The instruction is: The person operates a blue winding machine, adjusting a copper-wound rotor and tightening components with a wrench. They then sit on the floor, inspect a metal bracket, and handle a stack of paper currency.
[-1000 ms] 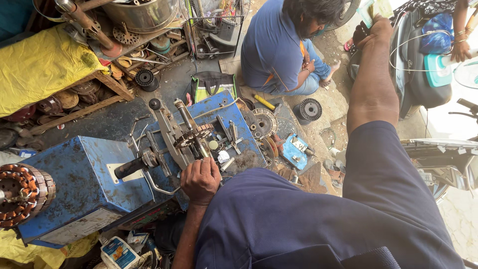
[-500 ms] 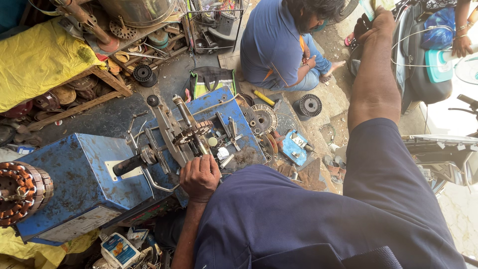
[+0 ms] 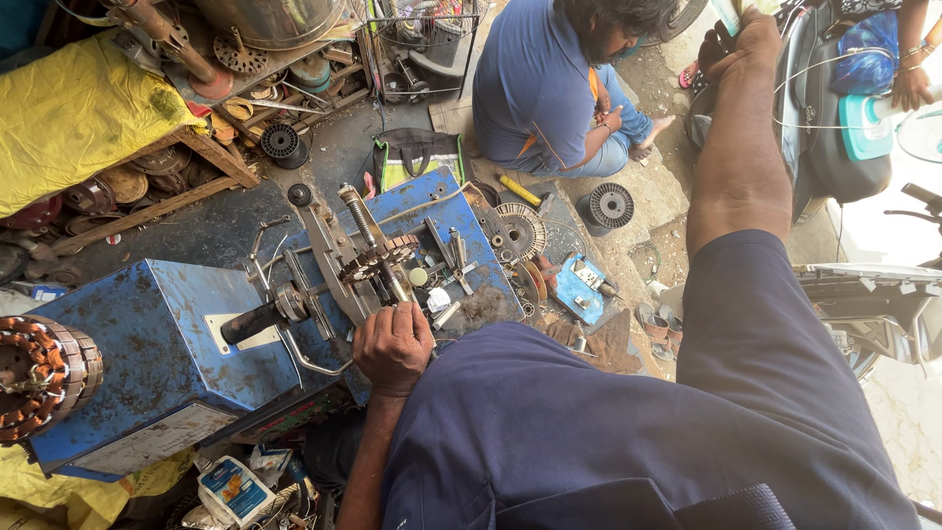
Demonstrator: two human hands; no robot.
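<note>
Since the earlier frame my view has slid a little, so the blue winding machine (image 3: 177, 344) sits slightly lower and further left in the picture; both hands have kept their places. My left hand (image 3: 392, 345) rests knuckles-up on the machine's near edge, its fingers (image 3: 385, 324) curled and pressed together over a metal part just below the geared spindle (image 3: 378, 253); I cannot tell exactly what they pinch, because the back of the hand hides it. The spindle lies tilted across the blue surface (image 3: 442, 201), with a black handle (image 3: 250, 322) sticking out to its left. My right hand (image 3: 744, 44) is stretched far ahead and up, closed around something dark by the scooter (image 3: 834, 118); its grip is too small and cut off at the frame edge to make out.

At the far left a copper-wound stator (image 3: 39, 378) sits beside the machine. A yellow cloth (image 3: 78, 108) covers a wooden rack behind it. Past the machine, 1 other person in a blue shirt (image 3: 535, 88) sits on the floor, near a black ribbed wheel (image 3: 610, 204). A small blue box (image 3: 581, 290) lies between that wheel and the machine.
</note>
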